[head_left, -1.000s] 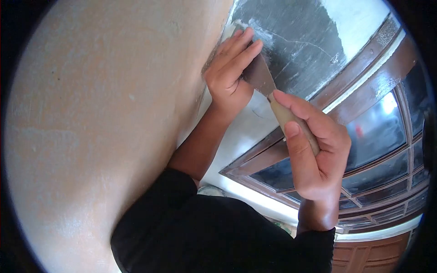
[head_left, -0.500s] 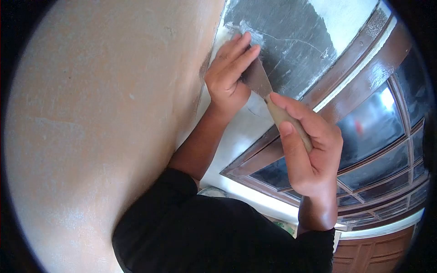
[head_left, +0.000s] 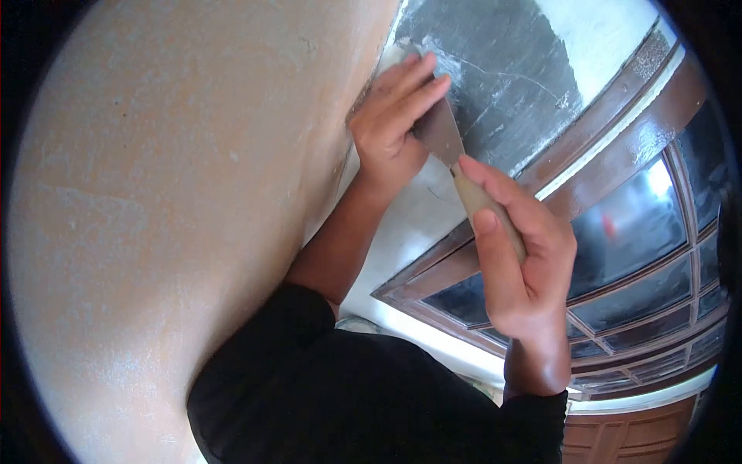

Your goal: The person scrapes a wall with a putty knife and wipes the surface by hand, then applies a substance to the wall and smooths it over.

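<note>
A putty knife (head_left: pixel 442 135) with a pale handle is gripped in my right hand (head_left: pixel 529 247), thumb and forefinger along the handle. Its flat metal blade points up and left to the wall. My left hand (head_left: pixel 394 116) lies with fingers stretched out over the blade's far end, pressing on it; the blade's edge is hidden under the fingers. Beyond the fingertips, a dark grey patch (head_left: pixel 510 69) with scratches and a thin crack shows on the white wall (head_left: pixel 433 201). Whitish residue (head_left: pixel 440 58) marks the patch close to my fingertips.
A beige wall (head_left: pixel 170 170) stands close on the left, meeting the white wall in a corner. To the right runs a brown wooden frame (head_left: pixel 603 147) with glass panes (head_left: pixel 634 224). A brown panelled door (head_left: pixel 630 437) is at lower right.
The view has shifted slightly, so the patch sits a little further right. Both hands keep nearly the same pose on the putty knife.
</note>
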### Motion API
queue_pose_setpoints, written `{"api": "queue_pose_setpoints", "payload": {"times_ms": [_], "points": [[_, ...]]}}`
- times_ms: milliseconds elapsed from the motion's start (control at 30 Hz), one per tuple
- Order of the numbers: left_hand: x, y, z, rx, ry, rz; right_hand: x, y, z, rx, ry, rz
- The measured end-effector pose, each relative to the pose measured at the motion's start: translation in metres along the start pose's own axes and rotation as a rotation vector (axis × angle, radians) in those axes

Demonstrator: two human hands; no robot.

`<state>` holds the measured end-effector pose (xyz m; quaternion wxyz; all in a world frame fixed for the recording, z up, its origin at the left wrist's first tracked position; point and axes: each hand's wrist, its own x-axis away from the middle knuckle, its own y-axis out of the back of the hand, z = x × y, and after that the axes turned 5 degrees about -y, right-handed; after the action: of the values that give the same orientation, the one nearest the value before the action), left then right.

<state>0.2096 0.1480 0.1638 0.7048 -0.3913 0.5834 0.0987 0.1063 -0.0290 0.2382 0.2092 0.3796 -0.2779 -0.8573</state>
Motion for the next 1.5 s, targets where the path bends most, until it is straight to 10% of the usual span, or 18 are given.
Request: {"api": "queue_pose_setpoints", "payload": {"times_ms": [1500], "points": [[-0.005,-0.003,0.004,-0.028,-0.017,0.032,0.003,0.006,-0.006,-0.031,-0.034,0.0]]}}
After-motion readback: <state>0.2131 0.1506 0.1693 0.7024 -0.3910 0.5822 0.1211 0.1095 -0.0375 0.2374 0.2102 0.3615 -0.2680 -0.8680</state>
